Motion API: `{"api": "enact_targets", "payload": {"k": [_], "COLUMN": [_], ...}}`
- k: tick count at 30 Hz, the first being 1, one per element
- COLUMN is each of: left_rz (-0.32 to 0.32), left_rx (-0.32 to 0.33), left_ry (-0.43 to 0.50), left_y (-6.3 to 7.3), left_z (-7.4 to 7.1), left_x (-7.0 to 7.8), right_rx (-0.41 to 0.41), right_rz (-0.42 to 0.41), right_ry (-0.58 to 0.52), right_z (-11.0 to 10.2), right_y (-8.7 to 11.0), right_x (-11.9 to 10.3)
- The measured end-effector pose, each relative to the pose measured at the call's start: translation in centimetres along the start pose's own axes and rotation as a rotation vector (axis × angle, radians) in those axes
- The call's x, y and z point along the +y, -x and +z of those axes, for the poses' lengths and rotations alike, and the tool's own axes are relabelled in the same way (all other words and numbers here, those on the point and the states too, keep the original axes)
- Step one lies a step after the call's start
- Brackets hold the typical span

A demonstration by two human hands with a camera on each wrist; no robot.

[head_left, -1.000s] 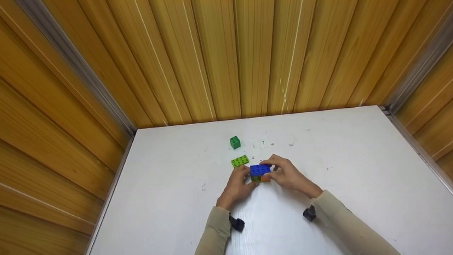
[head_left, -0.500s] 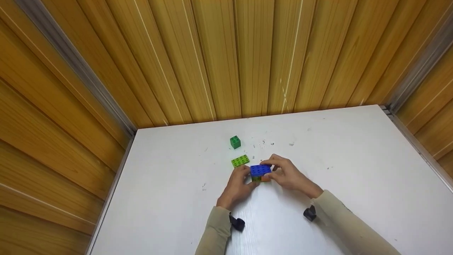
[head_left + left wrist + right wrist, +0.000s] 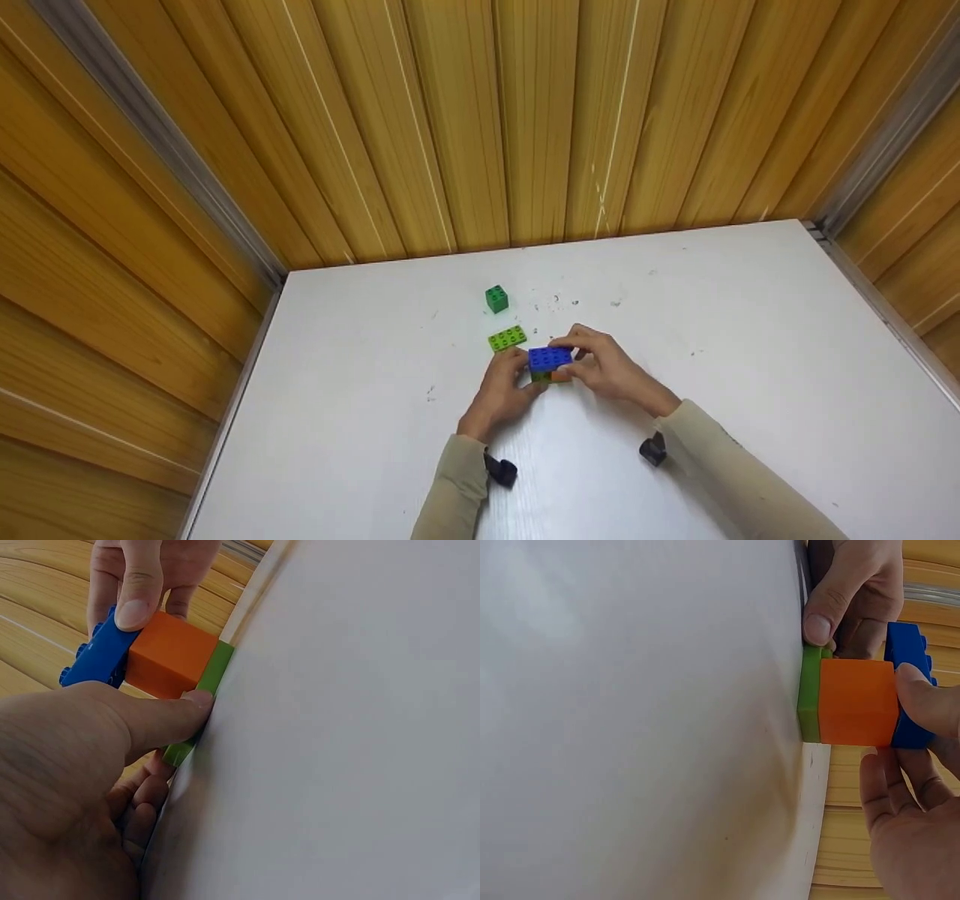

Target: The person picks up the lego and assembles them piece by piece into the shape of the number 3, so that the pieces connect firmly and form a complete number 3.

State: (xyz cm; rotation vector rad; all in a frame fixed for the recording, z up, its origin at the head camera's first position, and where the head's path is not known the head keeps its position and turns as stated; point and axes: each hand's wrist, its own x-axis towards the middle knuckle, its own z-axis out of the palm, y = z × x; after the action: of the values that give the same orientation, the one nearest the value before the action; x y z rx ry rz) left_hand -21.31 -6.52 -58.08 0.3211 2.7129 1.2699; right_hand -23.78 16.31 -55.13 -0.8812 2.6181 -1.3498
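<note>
My left hand [image 3: 504, 388] pinches the flat green base brick [image 3: 217, 666] at its left end, low on the table. An orange block [image 3: 857, 702] stands on the right part of that base. Across the top lies a flat blue brick [image 3: 550, 358], its left end overhanging the base's bare studs. With thumb and fingers, my right hand [image 3: 609, 367] grips the blue brick at its right end. In the left wrist view the blue brick looks slightly tilted against the orange block; whether it is fully seated I cannot tell.
A lime green flat brick [image 3: 508, 338] lies just beyond my left fingers. Farther back stands a dark green cube-shaped brick [image 3: 496, 298]. The white table [image 3: 360, 390] meets wood-patterned walls [image 3: 465, 127] at its back and sides.
Both hands keep their hold on the brick stack in nearly the same place. The whole head view shifts slightly; nothing else visibly moves.
</note>
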Motion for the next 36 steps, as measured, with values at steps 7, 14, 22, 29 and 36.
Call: {"api": "enact_targets", "payload": {"k": [7,14,22,29,36], "left_rz": [0.020,0.012,0.005,0.026,0.006], "left_rx": [0.019,0.013,0.010,0.018,0.004], "left_ry": [0.010,0.009,0.003,0.013,0.012], "left_y": [-0.1,-0.3,0.0,0.1,0.0], "left_z": [-0.1,-0.1,0.1,0.1,0.1], "left_x": [-0.1,-0.1,0.0,0.1,-0.1], "right_rx": [0.016,0.038,0.068,0.090,0.097], "right_rz": [-0.040,-0.045,0.028,0.103,0.144], "right_ry": [-0.005,-0.003,-0.113,-0.221,-0.249], "right_z": [0.1,0.3,0.7,1.0,0.9], "right_y": [-0.3,-0.2,0.4,0.5,0.6], "right_x": [-0.1,0.2,0.7,1.1,1.3]}}
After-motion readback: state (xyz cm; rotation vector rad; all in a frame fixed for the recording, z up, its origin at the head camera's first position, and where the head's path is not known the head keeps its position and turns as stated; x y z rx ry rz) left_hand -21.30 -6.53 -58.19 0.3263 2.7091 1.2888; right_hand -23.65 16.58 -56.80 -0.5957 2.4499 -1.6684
